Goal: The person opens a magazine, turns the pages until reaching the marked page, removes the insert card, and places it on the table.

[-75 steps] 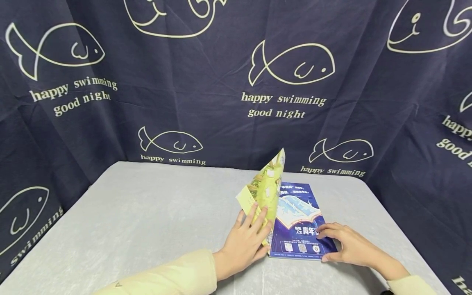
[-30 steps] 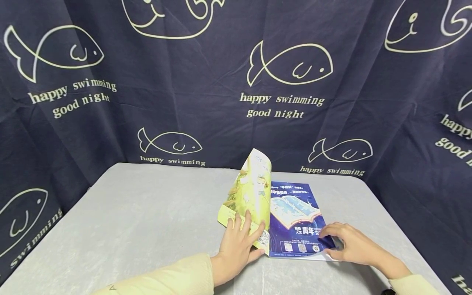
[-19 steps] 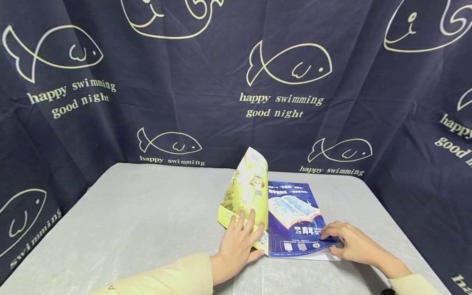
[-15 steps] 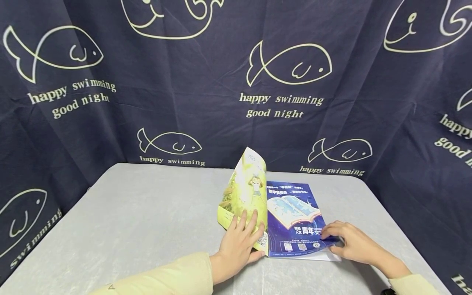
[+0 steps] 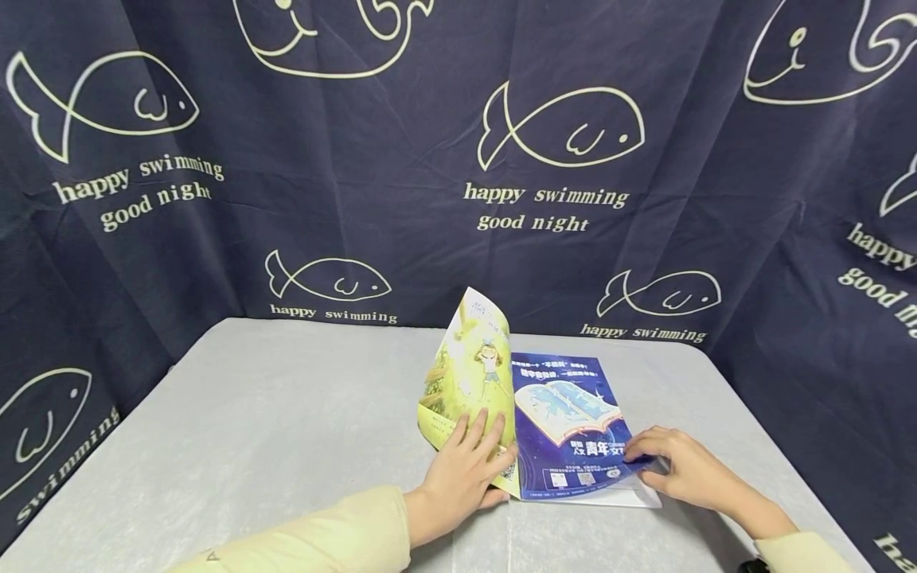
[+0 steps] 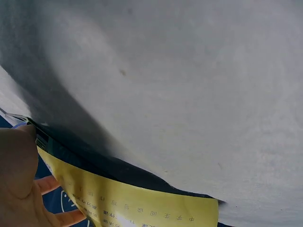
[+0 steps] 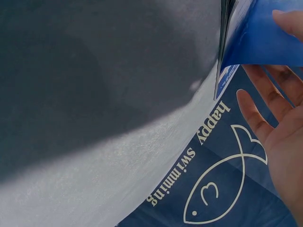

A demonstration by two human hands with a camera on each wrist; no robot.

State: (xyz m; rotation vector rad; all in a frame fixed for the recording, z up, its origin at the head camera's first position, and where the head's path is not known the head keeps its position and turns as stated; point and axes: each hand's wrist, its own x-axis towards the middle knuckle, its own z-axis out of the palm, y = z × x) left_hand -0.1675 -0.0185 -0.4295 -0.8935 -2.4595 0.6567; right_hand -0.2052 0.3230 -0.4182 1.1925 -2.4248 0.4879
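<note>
An opened magazine lies toward the right side of the table in the head view. Its yellow-green cover (image 5: pixel 476 374) leans up on the left, curled, with a drawn child on it. My left hand (image 5: pixel 454 481) presses the lower part of that cover with spread fingers. On the right is a dark blue page (image 5: pixel 566 410) with an open-book picture. My right hand (image 5: pixel 691 473) pinches this page by its lower right corner, which is lifted off a white sheet (image 5: pixel 630 497) beneath. In the right wrist view the blue page (image 7: pixel 265 40) bends up from the page stack, between thumb and fingers.
A pale grey cloth covers the table (image 5: pixel 301 414), its far edge meeting a dark blue curtain (image 5: pixel 415 159) printed with fish outlines and lettering. The curtain also hangs at both sides.
The cover has swung from near upright down to the left, my left hand with it. My right hand has taken the blue page's corner and raised it, baring the white sheet below.
</note>
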